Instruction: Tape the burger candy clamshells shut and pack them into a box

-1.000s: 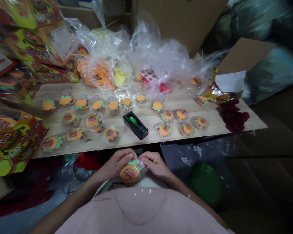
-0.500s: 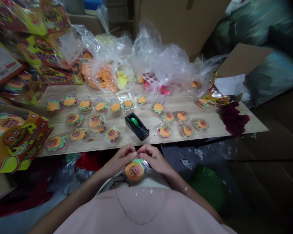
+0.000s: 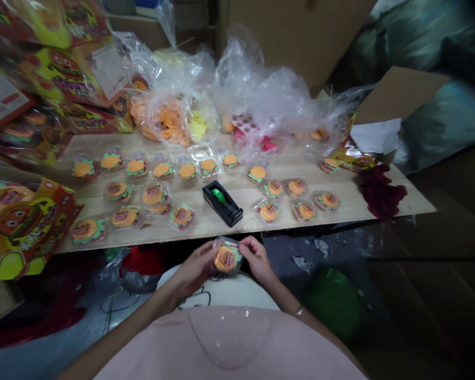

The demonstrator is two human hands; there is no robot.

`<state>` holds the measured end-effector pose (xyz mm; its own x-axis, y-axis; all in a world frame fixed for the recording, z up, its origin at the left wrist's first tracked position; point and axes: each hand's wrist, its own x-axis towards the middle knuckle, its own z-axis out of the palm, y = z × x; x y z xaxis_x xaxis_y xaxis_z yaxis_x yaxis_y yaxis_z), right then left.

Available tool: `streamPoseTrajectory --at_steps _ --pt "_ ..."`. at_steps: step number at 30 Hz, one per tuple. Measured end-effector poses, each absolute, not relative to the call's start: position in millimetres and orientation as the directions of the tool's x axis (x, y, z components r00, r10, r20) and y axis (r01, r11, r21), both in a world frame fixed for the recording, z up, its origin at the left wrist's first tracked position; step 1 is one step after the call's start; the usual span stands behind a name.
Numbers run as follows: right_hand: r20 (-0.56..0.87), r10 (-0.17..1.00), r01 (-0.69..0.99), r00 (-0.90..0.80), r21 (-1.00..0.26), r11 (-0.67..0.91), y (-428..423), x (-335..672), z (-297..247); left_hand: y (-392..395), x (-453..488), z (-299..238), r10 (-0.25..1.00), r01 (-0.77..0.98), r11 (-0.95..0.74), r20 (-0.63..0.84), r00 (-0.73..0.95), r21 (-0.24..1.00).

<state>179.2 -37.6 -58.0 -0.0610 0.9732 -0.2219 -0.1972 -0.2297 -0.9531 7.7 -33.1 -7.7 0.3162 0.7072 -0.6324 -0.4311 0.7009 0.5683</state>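
Observation:
Between my two hands, just in front of the table's near edge, is a toy burger in a clear plastic case (image 3: 226, 257), its orange bun and printed label facing up. My left hand (image 3: 198, 266) grips the case's left side, fingers partly behind it. At its upper right corner my right hand (image 3: 255, 257) pinches the edge between thumb and finger. A black tape dispenser (image 3: 222, 203) with a green roll lies on the table beyond my hands. Cased burgers sit on both sides of it, such as one at left (image 3: 181, 217) and one at right (image 3: 268, 211).
Several cased burgers stand in rows on the wooden table (image 3: 198, 240). Clear bags (image 3: 170, 124) of orange and yellow pieces line the back. Printed burger boxes (image 3: 27, 227) are stacked at left. A dark red cloth (image 3: 382, 192) and an open carton (image 3: 396, 95) are at right.
The cased burger has risen and turned slightly, moving a little to the right. My hands, close together at its top before, have moved apart to its two sides.

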Motion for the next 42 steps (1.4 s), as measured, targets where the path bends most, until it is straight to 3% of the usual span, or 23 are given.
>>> streamPoseTrajectory --at_steps 5,11,19,24,34,42 --pt "-0.351 0.936 -0.275 -0.034 -0.897 -0.347 -29 180 -80 -22 21 -33 0.720 -0.445 0.657 -0.681 0.133 0.608" --pt "-0.469 0.877 -0.255 -0.108 -0.839 -0.480 -14 165 -67 -21 20 -50 0.693 -0.471 0.645 -0.721 0.029 0.601" --pt "-0.515 0.854 -0.234 0.079 -0.842 -0.486 -17 137 -58 -22 23 -56 0.717 -0.549 0.552 -0.693 -0.072 0.628" --pt "-0.655 0.756 -0.385 0.000 -0.697 -0.605 -13 128 -59 -22 23 -60 0.728 -0.542 0.530 -0.678 -0.105 0.653" --pt "-0.631 0.776 -0.377 -0.005 -0.717 -0.586 -1 124 -68 -17 20 -71 0.721 -0.522 0.576 -0.692 -0.039 0.629" --pt "-0.572 0.818 -0.359 0.063 -0.778 -0.516 -1 123 -74 -18 20 -78 0.765 -0.427 0.539 -0.634 -0.113 0.726"
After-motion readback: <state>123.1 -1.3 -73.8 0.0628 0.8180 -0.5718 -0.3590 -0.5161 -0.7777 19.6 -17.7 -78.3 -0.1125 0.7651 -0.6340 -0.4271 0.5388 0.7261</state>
